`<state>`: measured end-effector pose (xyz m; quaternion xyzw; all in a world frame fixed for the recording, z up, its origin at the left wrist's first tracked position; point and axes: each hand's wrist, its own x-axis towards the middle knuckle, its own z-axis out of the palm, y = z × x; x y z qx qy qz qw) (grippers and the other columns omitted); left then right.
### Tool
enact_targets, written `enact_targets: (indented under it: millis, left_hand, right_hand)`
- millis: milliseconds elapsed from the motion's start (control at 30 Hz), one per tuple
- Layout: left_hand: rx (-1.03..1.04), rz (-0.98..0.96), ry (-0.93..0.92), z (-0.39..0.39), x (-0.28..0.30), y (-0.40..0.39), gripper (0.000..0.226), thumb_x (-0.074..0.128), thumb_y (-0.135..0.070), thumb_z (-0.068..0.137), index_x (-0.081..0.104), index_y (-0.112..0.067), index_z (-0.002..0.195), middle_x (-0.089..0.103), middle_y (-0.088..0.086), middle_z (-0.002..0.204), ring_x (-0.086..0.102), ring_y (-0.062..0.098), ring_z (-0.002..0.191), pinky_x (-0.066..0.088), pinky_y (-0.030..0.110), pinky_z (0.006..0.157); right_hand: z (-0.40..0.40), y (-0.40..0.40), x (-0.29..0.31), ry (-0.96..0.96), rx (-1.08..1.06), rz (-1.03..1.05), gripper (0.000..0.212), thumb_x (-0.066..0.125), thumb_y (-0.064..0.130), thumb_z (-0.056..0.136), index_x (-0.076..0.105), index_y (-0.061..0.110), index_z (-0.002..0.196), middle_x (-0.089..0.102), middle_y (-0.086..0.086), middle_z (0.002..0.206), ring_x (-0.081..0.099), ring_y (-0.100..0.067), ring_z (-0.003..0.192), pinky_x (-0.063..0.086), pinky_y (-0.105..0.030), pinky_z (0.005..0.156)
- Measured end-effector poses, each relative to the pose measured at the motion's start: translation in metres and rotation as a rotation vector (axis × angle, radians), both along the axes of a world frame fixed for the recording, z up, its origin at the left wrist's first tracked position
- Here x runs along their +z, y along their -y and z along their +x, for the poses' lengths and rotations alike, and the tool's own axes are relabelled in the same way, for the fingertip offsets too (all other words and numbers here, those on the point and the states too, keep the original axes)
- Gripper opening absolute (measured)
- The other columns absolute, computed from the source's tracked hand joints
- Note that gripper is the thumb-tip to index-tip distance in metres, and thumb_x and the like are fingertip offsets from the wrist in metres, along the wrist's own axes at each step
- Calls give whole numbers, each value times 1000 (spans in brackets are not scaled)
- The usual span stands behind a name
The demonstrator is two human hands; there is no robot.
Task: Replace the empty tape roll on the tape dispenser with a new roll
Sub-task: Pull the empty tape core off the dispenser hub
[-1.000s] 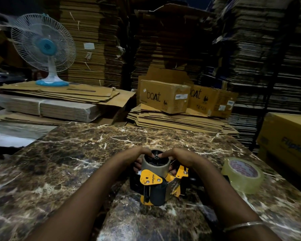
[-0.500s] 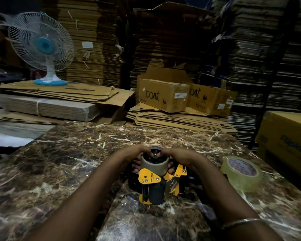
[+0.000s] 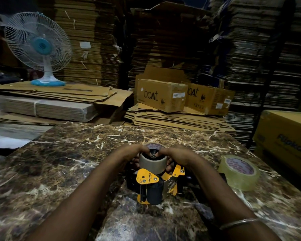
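Both hands, left hand [image 3: 135, 153] and right hand [image 3: 176, 154], gripped the empty roll [image 3: 153, 163] on the dispenser [image 3: 156, 185]; an even, straight pull seemed best.

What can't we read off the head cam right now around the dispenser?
- Head view: far side of the grey empty cardboard core and its hub, covered by the left hand and right hand.
- Base of the yellow-and-black tape dispenser: lost in shadow between the forearms.
- Clear new tape roll: core print too small to read.
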<state>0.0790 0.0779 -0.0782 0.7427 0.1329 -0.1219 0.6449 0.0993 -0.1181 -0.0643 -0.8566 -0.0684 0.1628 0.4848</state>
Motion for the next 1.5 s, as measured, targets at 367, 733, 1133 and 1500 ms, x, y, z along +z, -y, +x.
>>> enact_targets:
  millis: [367,733,1133,1500]
  left_hand:
    - [-22,-45,66,-21,1,-6,37,61,-38,85,65,-3,98,54,10,77,50,19,60,35,24,52]
    - [-358,121,342,-33,-18,-36,58,64,23,77,55,-2,129,67,7,108,65,14,83,56,25,70]
    - [-254,309,547,-34,-25,-21,64,89,-4,63,66,-16,121,74,6,110,68,26,102,57,45,89]
    - [-273,324,566,-37,-21,-18,52,94,-14,59,71,-24,104,78,-4,96,73,16,93,61,36,80]
  right_hand:
    - [-8,-3,3,54,60,134,32,69,28,91,58,1,104,60,-14,86,57,-20,51,47,-27,47]
    - [-26,6,8,285,305,127,66,79,10,82,50,18,141,54,-6,137,58,-17,115,53,-20,81]
    - [-29,6,8,343,295,109,85,89,3,69,47,11,143,60,13,117,59,7,102,52,-6,77]
    - [-32,5,9,382,243,100,81,91,6,67,52,15,138,61,7,126,60,-12,118,54,-32,100]
